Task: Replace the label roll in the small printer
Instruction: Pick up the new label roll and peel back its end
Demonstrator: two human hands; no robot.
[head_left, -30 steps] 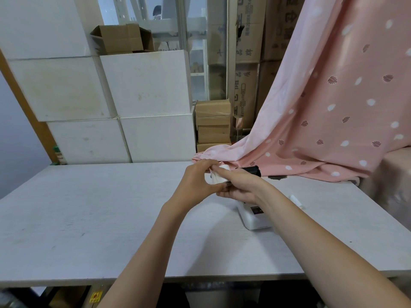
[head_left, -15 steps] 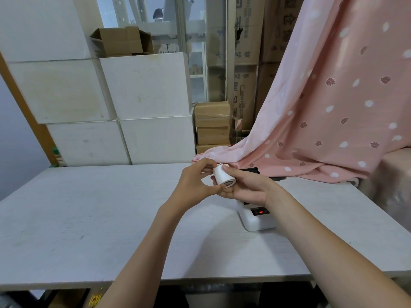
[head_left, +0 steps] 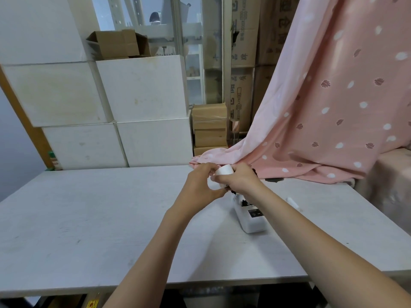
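**A:** What is on the left side?

**B:** White boxes (head_left: 142, 87) stacked against the wall behind a pale bench (head_left: 89, 218). An open cardboard box (head_left: 119, 44) sits on top of them; what it holds cannot be seen. Further right is a short stack of closed cardboard boxes (head_left: 209, 127).

**A:** And in the middle?

**B:** Two bare forearms reach forward over the bench. The left hand (head_left: 201, 185) and right hand (head_left: 241, 181) meet above it, with a white label roll (head_left: 223, 171) between them, held in the air. The left grip is curled, fingertips touching the roll's left end. The right grip is closed around the roll from the right, fingers wrapped over its side.

**A:** Where is the printer?

**B:** The small white printer (head_left: 251, 216) sits on the bench just below the right wrist. Its far end is hidden by the hands, so I cannot tell what is in its compartment.

**A:** And on the right?

**B:** A pink spotted curtain (head_left: 333, 107) drapes onto the bench's far edge.
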